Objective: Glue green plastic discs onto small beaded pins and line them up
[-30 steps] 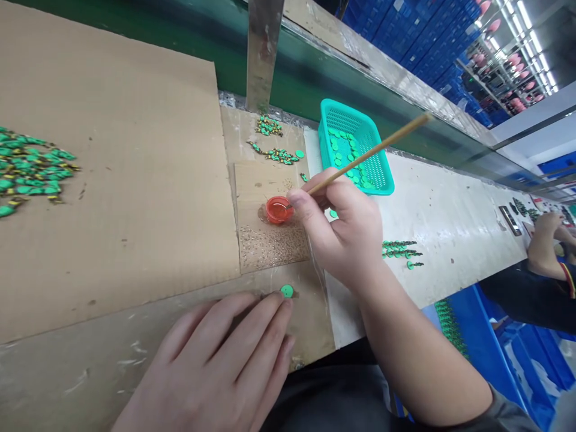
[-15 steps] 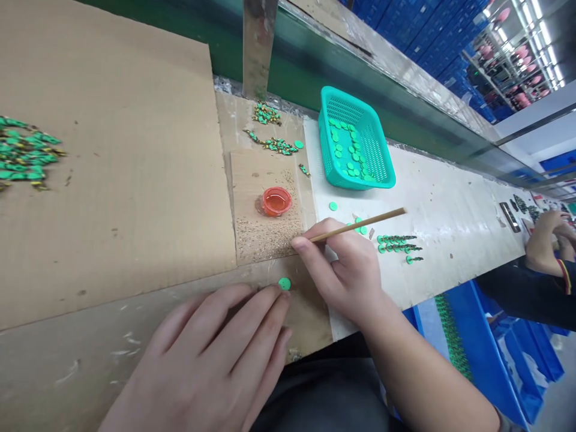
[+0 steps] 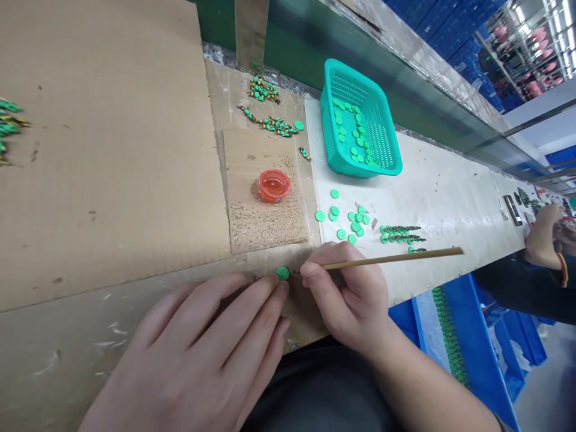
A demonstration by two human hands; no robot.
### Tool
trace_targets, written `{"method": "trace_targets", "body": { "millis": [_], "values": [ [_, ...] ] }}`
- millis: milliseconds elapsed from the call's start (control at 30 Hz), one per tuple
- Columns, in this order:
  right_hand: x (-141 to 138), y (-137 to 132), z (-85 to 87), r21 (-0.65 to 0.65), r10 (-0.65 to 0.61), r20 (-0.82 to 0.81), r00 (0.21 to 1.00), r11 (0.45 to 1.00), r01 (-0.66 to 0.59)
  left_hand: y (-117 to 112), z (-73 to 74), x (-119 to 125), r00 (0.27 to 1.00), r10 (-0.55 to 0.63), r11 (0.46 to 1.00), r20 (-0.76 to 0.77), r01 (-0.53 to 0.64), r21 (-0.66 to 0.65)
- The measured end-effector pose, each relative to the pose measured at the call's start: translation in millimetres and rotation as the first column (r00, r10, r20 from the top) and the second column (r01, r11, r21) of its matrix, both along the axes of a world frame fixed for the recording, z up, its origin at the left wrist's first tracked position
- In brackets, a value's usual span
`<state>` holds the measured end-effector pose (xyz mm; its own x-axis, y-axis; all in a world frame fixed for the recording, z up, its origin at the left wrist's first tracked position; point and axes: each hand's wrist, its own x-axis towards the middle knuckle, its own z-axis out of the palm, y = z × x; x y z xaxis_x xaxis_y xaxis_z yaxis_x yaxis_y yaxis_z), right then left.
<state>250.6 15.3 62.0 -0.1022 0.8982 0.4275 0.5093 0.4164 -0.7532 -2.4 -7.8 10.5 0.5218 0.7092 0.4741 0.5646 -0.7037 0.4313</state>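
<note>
Between the fingertips of my left hand (image 3: 198, 354), low over the worktop, is a green round disc (image 3: 282, 273) with small dark holes. My right hand (image 3: 351, 300) pinches a thin wooden stick (image 3: 400, 258) like a pen. Its working tip points left, close beside the disc; whether they touch I cannot tell. Just beyond the hands lies a small cardboard sheet (image 3: 243, 147) strewn with tiny grains (image 3: 265, 227). On that sheet stands a red dish (image 3: 286, 193) of clear-looking liquid. Loose green discs (image 3: 355, 227) are scattered on the white surface past my right hand.
A teal basket (image 3: 392, 141) holding more discs stands at the back. Green-and-gold pieces (image 3: 263, 89) lie in piles behind the dish and at far left. Rows of discs with dark stems (image 3: 400, 234) sit to the right. Another person's arm (image 3: 542, 237) is at far right.
My right hand has moved the stick from the grain-covered cardboard toward me, to the disc at my left fingertips. My left hand still keeps the disc. The view has shifted slightly.
</note>
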Motion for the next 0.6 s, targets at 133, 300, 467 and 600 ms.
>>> {"method": "trace_targets", "body": {
  "millis": [133, 300, 467, 600],
  "values": [
    [0.0, 1.5, 0.0, -0.017, 0.022, 0.009, 1.000, 1.000, -0.022, 2.6, 2.3, -0.1, 1.000, -0.007, 1.000, -0.001, 0.007, 0.007],
    [-1.2, 2.4, 1.5, -0.010, 0.031, 0.020, 0.999, 0.999, -0.031, 4.8, 6.8, 0.5, 1.000, -0.011, 1.000, -0.008, 0.011, 0.008],
    [-0.7, 3.2, 0.4, 0.006, 0.041, 0.036, 0.998, 0.999, -0.042, 4.6, 6.9, 0.3, 1.000, -0.016, 1.000, -0.014, 0.016, 0.009],
    [-1.2, 4.2, 0.2, 0.013, 0.045, 0.042, 0.998, 0.999, -0.045, 4.8, 7.0, 1.0, 1.000, -0.013, 1.000, -0.011, 0.013, 0.011]
  ]
}}
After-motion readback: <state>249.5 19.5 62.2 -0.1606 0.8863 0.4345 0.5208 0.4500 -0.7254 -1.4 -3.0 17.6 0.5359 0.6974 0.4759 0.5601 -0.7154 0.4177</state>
